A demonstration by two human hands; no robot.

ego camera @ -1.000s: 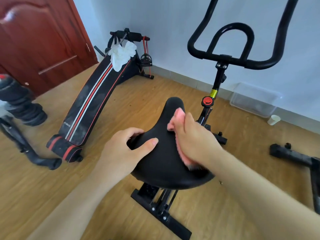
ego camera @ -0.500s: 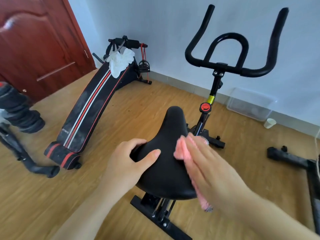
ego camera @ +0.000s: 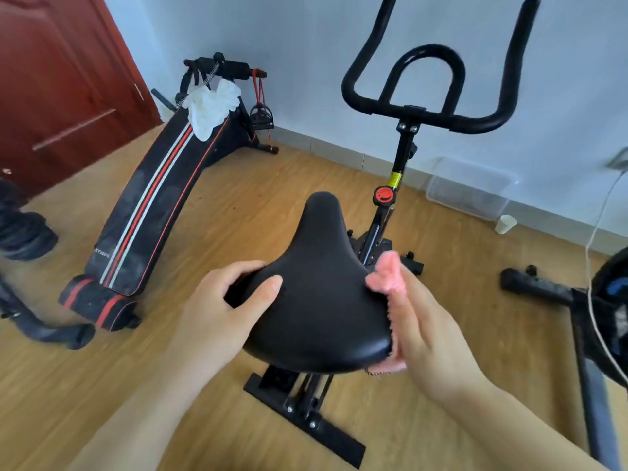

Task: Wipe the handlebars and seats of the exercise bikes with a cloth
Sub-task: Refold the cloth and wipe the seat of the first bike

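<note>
The pink cloth (ego camera: 387, 277) has been moved off the seat (ego camera: 323, 294) top to its right edge, held under the flat right hand (ego camera: 431, 338). The seat's left side is still gripped by the left hand (ego camera: 224, 307).

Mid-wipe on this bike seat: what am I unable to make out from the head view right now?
- Right side of the seat: covered by the right hand and pink cloth.
- Seat's left edge: under the left hand.
- Handlebars: left horn's tip cut off by the top edge.
- Second bike: mostly cut off by the right edge.
- Bench lettering: too small.
</note>
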